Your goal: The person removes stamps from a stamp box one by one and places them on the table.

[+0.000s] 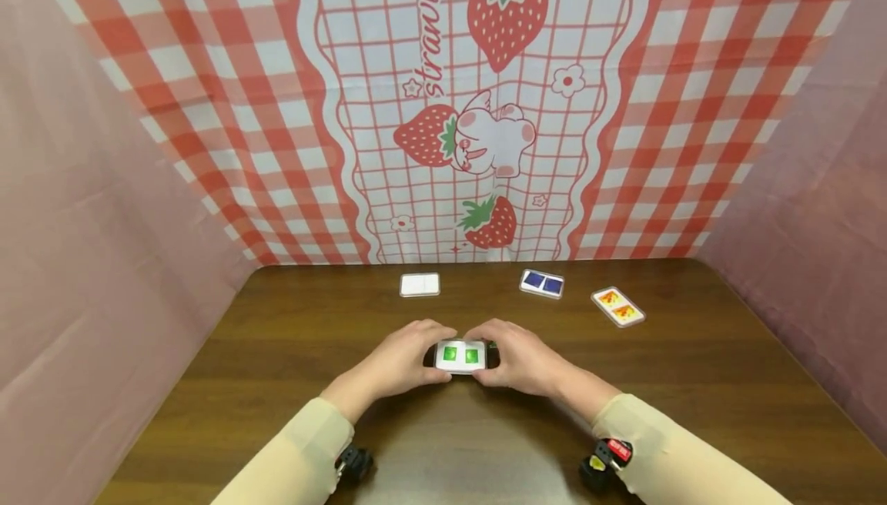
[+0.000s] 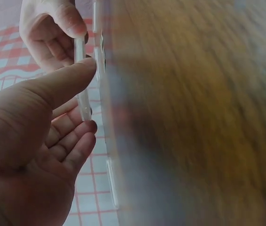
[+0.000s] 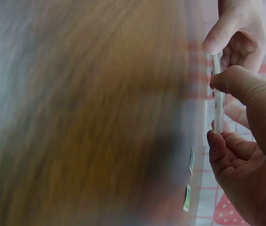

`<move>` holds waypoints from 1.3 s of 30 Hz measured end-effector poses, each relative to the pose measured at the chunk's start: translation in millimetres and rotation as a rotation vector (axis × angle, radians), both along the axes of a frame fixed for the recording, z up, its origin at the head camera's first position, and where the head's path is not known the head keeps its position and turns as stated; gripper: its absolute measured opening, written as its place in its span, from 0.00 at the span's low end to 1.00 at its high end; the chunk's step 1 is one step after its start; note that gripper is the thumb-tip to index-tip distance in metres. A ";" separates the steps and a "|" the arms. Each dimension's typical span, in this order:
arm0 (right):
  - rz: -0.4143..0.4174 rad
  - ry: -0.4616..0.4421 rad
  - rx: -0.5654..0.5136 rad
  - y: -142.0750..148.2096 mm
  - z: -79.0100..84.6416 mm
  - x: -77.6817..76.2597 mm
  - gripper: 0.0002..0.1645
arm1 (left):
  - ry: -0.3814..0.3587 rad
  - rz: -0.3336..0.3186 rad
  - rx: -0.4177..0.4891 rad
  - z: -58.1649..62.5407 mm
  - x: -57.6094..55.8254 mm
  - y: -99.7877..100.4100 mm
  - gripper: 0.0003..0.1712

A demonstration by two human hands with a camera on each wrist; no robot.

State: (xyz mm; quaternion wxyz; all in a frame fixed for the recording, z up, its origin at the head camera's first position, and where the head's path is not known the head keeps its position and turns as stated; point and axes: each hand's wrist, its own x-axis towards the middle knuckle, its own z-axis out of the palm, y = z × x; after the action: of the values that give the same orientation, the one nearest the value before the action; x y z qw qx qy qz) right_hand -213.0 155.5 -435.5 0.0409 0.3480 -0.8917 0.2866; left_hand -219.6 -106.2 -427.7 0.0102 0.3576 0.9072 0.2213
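Observation:
A clear-edged card [image 1: 460, 356] with two green squares on white lies between the hands, low over the middle of the table. My left hand [image 1: 404, 359] pinches its left side, thumb at the near edge and fingers at the far edge. On the other side my right hand [image 1: 524, 359] grips it in the same way. Seen edge-on in the left wrist view, the card [image 2: 83, 103] looks like a thin clear slab. In the right wrist view the slab-like card [image 3: 219, 113] sits between thumb and fingers.
Farther back on the wooden table [image 1: 291, 382] lie a white card [image 1: 420, 284], a card with two dark blue squares [image 1: 542, 283] and a card with two orange-yellow pictures [image 1: 618, 306]. Behind the table hangs a strawberry-print checked cloth [image 1: 457, 212]. Pinkish cloth walls [image 1: 125, 243] flank it.

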 end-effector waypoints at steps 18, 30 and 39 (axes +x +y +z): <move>0.017 -0.066 0.032 -24.3 -11.8 -2.5 0.26 | 0.014 -0.048 0.040 -50.3 -30.7 -30.3 0.34; 0.067 0.023 -0.031 -18.5 -44.2 -17.4 0.28 | -0.132 -0.007 -0.012 -9.0 -7.9 -21.8 0.31; 0.063 -0.018 -0.034 -19.1 -35.3 -19.6 0.28 | -0.131 -0.071 0.017 -21.5 -27.7 -24.9 0.30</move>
State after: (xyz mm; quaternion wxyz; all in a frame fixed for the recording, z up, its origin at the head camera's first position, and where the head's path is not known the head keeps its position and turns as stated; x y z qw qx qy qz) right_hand -232.6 136.5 -470.8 0.0300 0.3725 -0.8756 0.3059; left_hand -247.3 -131.1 -449.2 0.0742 0.3744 0.8895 0.2512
